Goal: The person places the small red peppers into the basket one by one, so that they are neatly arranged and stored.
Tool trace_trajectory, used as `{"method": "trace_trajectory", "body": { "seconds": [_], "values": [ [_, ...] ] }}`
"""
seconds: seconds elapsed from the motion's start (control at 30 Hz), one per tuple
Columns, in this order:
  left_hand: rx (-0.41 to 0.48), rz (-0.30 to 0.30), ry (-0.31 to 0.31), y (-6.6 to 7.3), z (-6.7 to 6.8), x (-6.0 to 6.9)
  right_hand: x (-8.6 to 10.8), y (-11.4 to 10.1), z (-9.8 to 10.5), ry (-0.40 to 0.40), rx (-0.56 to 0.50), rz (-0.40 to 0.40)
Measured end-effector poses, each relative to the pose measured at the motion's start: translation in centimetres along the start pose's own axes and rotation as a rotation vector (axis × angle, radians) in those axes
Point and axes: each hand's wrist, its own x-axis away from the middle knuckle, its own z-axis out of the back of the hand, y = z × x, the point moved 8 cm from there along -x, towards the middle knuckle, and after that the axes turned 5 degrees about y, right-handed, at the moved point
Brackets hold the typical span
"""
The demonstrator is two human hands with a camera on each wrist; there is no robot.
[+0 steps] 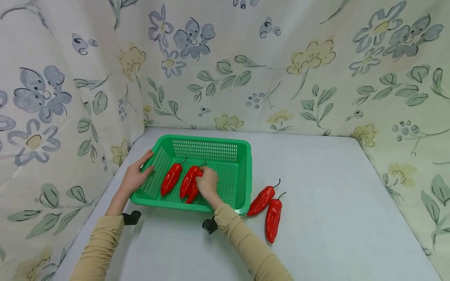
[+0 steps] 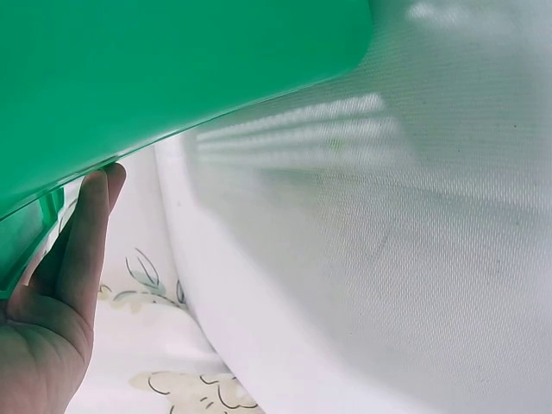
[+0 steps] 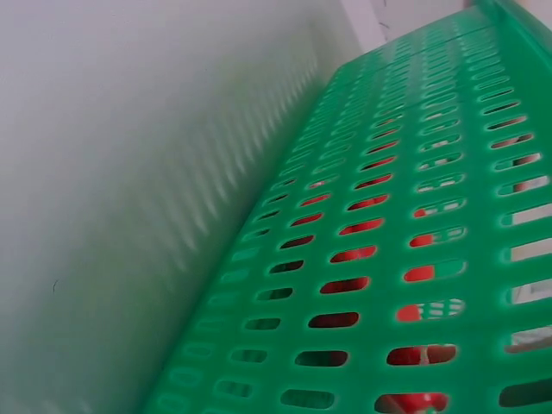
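Observation:
A green slotted plastic basket (image 1: 197, 208) stands on the white table. My left hand (image 1: 136, 176) holds its left rim, with the thumb over the edge; in the left wrist view the fingers (image 2: 84, 233) lie against the basket's outer side. Inside the basket, my right hand (image 1: 208, 182) pinches a red pepper (image 1: 192, 194), partly covered by the fingers. Beside that one lies a second red pepper (image 1: 188, 181), and a third red pepper (image 1: 171, 179) is farther left. The right wrist view has only the slotted wall (image 3: 388, 241), with red showing through; the right hand is hidden there.
Two more red peppers, one nearer the basket (image 1: 261, 201) and one closer to the front (image 1: 273, 220), lie on the table (image 1: 323, 203) to the basket's right. Floral cloth (image 1: 246, 78) hangs behind the table and at both sides.

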Motion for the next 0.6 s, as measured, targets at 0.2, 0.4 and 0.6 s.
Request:
{"method": "trace_trajectory", "body": {
  "seconds": [0.2,0.4,0.6],
  "values": [
    [0.002,-0.001,0.001,0.0,0.0,-0.1,-0.1,0.2,-1.2,-0.107,0.033,-0.003],
    [-0.009,-0.016,0.012,0.2,0.3,-0.1,0.1,0.3,-2.6,-0.278,0.015,-0.044],
    [-0.013,-0.014,0.007,0.2,0.2,0.0,0.2,0.7,-3.3,-0.346,-0.021,-0.099]
  ]
}}
